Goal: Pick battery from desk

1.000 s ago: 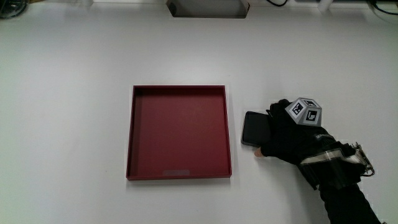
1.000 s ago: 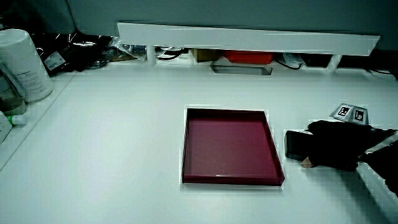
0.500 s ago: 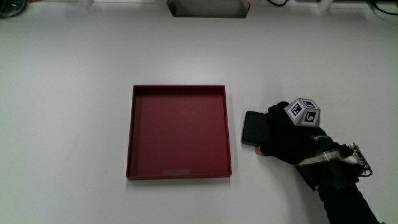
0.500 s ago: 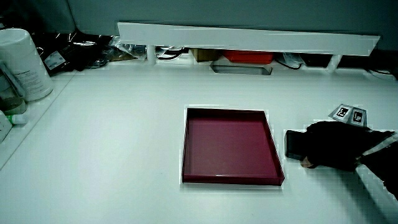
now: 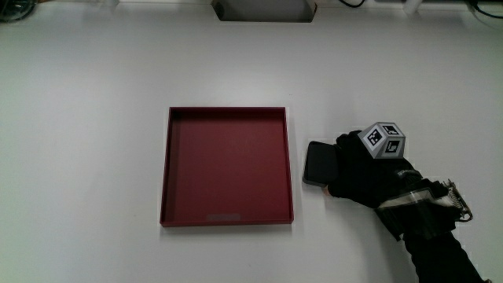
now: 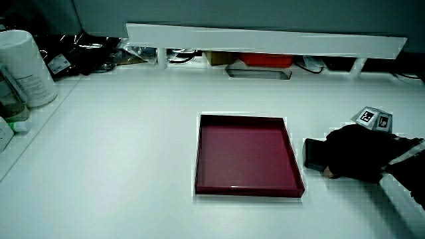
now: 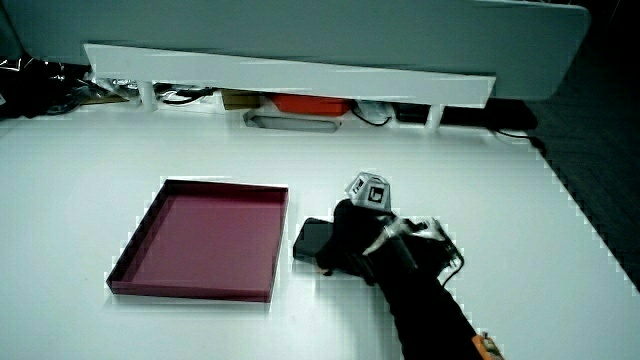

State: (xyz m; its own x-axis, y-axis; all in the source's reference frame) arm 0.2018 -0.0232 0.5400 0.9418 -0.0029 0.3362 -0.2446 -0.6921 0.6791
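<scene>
Main view: hand (image 5: 363,169) down on flat black battery (image 5: 318,163), fingers wrapped over it, gripping. Battery on white table (image 5: 94,94), just beside red tray (image 5: 226,222).

A dark red tray (image 5: 226,167), a black battery (image 5: 318,163), a black-gloved hand (image 5: 357,171) bearing a black-and-white patterned cube (image 5: 383,141).

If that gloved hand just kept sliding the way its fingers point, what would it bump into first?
The hand already lies on the black battery; pushing on, it would probably drive it into the red tray's nearest wall.
</scene>
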